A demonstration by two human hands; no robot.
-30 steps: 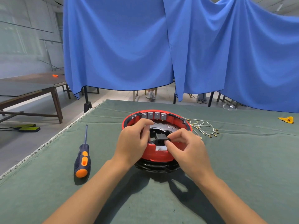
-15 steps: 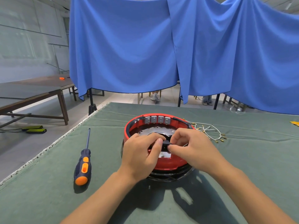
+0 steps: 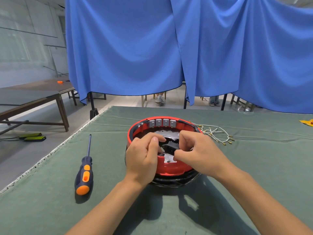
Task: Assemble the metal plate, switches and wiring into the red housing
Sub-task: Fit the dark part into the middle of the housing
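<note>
1. Blue curtains hang across the back at 12 o'clock; green cloth covers the work table. A bare wooden table stands off at 9–10 o'clock.
2. Red housing sits mid-table on top of a black coiled base, approx. dead centre of the view.
3. Done so far, judging by what shows: metal plate lies inside the housing, w/ a shaped opening in the middle. Four grey switches sit in a row along the housing's far wall at 12 o'clock.
4. Still left: white wires w/ brass terminals lie loose on the cloth at 2 o'clock of the housing, touching nothing inside as far as I can see. Black switch block isn't seated yet. I'd put the job at roughly half.
5. Left hand: fingers curled, thumb and forefinger reaching in over the near rim at the block's 9 o'clock side. Fingertips look to pinch or steady it, but contact is partly hidden.
6. Right hand: fingers curled, pinching the block from its 3 o'clock side, thumb low by the near rim.
7. Block is tilted, held just above the plate's opening near the housing's 6 o'clock wall.
8. Screwdriver, orange and dark handle, lies untouched at 9 o'clock of the housing, tip pointing away. Prob. needed later for fixing screws.
9. Yellow object at far 3 o'clock edge: can't tell what it is.
</note>
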